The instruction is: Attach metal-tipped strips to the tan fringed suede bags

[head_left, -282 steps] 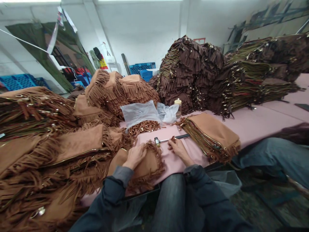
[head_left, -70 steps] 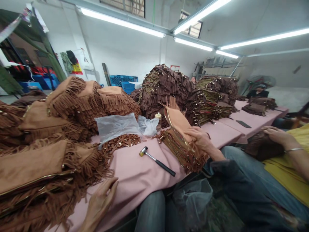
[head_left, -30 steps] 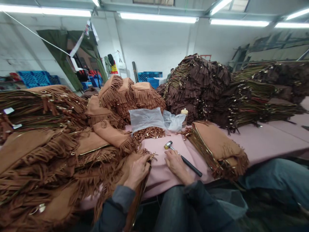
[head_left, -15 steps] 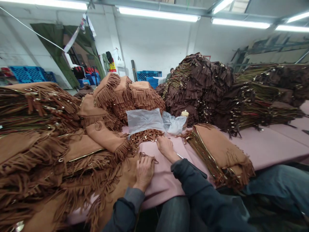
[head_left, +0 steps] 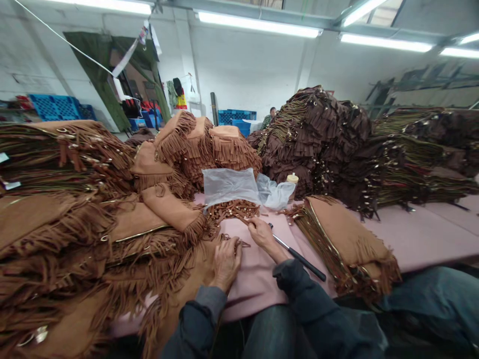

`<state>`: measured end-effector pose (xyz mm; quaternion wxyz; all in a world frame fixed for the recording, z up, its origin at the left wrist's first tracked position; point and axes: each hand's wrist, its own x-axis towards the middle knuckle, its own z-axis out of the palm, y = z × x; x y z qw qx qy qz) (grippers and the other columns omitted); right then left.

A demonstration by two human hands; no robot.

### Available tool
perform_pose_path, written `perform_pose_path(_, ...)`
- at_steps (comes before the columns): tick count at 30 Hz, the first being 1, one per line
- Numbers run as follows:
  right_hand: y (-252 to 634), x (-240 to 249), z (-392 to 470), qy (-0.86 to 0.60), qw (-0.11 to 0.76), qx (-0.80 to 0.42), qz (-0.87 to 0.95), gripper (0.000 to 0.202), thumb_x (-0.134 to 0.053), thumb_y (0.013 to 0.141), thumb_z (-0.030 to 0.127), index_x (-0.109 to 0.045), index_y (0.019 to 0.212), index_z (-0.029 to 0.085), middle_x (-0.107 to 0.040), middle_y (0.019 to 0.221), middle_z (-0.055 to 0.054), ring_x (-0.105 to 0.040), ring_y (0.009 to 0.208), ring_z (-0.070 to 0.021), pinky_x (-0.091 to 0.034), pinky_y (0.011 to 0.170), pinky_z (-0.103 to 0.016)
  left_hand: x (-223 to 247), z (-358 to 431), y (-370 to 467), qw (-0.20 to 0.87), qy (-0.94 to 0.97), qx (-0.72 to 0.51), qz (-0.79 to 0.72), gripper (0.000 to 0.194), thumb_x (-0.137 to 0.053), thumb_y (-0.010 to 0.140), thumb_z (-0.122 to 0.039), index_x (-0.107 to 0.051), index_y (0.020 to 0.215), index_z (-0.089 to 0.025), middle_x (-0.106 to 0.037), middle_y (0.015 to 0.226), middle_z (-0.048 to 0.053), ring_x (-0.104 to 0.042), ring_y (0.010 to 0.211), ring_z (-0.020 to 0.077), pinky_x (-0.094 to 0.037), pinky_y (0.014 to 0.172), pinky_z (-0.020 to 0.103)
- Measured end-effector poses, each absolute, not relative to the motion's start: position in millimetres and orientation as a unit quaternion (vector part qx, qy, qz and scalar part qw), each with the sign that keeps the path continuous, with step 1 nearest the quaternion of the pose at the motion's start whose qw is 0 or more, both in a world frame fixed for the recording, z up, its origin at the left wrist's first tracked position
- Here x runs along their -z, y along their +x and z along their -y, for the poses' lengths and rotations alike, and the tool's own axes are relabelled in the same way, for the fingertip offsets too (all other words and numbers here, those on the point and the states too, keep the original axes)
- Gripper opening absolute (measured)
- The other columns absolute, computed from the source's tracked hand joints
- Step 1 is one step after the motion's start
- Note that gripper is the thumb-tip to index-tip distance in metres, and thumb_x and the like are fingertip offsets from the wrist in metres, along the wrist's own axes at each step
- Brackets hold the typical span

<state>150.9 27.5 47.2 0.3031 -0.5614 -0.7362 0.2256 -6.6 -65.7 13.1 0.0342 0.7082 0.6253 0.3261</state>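
Strip (head_left: 241, 218) in right hand (head_left: 262, 233), pointing leftward, slightly away

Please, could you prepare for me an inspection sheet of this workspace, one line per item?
Surface: pink cloth, wrinkled near the person.
Job's things: tan fringed bag; strip pile; hammer beside right forearm.
Clutter: clear plastic sheet behind strip pile, crumpled plastic bag, lidded bottle.
Hands: left hand on tan fringed bag, grip unclear; right hand grips brown strip.
Cables: white line, probably cable, upper left.
Surroundings: dark fringed pile, blue crates, ceiling lamps.
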Motion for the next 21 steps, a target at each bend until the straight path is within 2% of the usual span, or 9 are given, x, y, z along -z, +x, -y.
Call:
perform_pose_path(4,175.3,-54.7,20.2,-0.471,0.314,-0.397,0.723,0.031,-0.045,0.083,0.019,-0.074,0.090,0.015,-0.068,0.078,-0.003,-0.058,0.072,-0.0145,-0.041,0.068,-0.025,-7.8,64.4,-10.1,0.088,0.679,-0.406,-0.605,0.049,-0.054,0.097,-0.041,-0.043,0.141,-0.024,-0.067,0.119,0.007,-0.060,0.111,0.0254,-0.041,0.092,0.039)
perform_pose_path(7,188.8,-55.1,37.1,-0.467,0.286,-0.454,0.703,0.027,-0.047,0.079,0.022,-0.073,0.082,0.014,-0.062,0.068,-0.002,-0.051,0.060,-0.0126,-0.037,0.057,-0.024,-7.8,66.5,-14.5,0.104,0.711,-0.411,-0.562,0.036,-0.051,0.098,-0.039,-0.054,0.132,-0.027,-0.064,0.125,0.006,-0.056,0.117,0.0248,-0.041,0.095,0.039)
perform_pose_path(10,193.6,-50.7,41.0,-0.473,0.313,-0.506,0.650,0.022,-0.051,0.078,0.026,-0.070,0.078,0.014,-0.055,0.062,0.000,-0.046,0.055,-0.0110,-0.035,0.052,-0.023,-9.5,68.8,-18.0,0.125,0.736,-0.397,-0.534,0.026,-0.053,0.098,-0.040,-0.065,0.117,-0.027,-0.068,0.113,0.004,-0.057,0.110,0.0236,-0.041,0.092,0.037)
perform_pose_path(12,190.3,-45.5,42.8,-0.464,0.383,-0.561,0.569,0.023,-0.058,0.080,0.033,-0.070,0.084,0.014,-0.054,0.067,0.000,-0.047,0.057,-0.0103,-0.038,0.053,-0.022,-10.0,69.5,-18.9,0.128,0.739,-0.392,-0.533,0.025,-0.054,0.097,-0.041,-0.066,0.115,-0.027,-0.069,0.110,0.003,-0.057,0.108,0.0231,-0.040,0.091,0.037)
perform_pose_path(14,182.5,-39.2,46.8,-0.429,0.445,-0.627,0.474,0.033,-0.067,0.081,0.044,-0.068,0.097,0.015,-0.058,0.078,-0.002,-0.050,0.063,-0.0105,-0.044,0.057,-0.022,-9.4,69.2,-18.6,0.123,0.745,-0.382,-0.533,0.025,-0.055,0.097,-0.041,-0.066,0.115,-0.028,-0.068,0.111,0.003,-0.057,0.108,0.0229,-0.040,0.090,0.037)
perform_pose_path(16,172.8,-32.8,52.9,-0.379,0.466,-0.679,0.422,0.045,-0.073,0.079,0.050,-0.065,0.109,0.018,-0.061,0.091,-0.003,-0.053,0.071,-0.0109,-0.048,0.062,-0.022,-7.8,68.1,-17.8,0.115,0.752,-0.368,-0.535,0.026,-0.054,0.098,-0.042,-0.066,0.115,-0.028,-0.068,0.112,0.003,-0.056,0.108,0.0229,-0.039,0.089,0.037)
perform_pose_path(21,156.8,-25.8,64.3,-0.289,0.448,-0.687,0.494,0.049,-0.079,0.075,0.041,-0.064,0.118,0.022,-0.062,0.107,-0.003,-0.058,0.089,-0.0145,-0.051,0.072,-0.023,-4.1,65.4,-16.7,0.102,0.752,-0.349,-0.550,0.027,-0.050,0.099,-0.039,-0.065,0.118,-0.027,-0.069,0.113,0.004,-0.056,0.109,0.0236,-0.039,0.088,0.038)
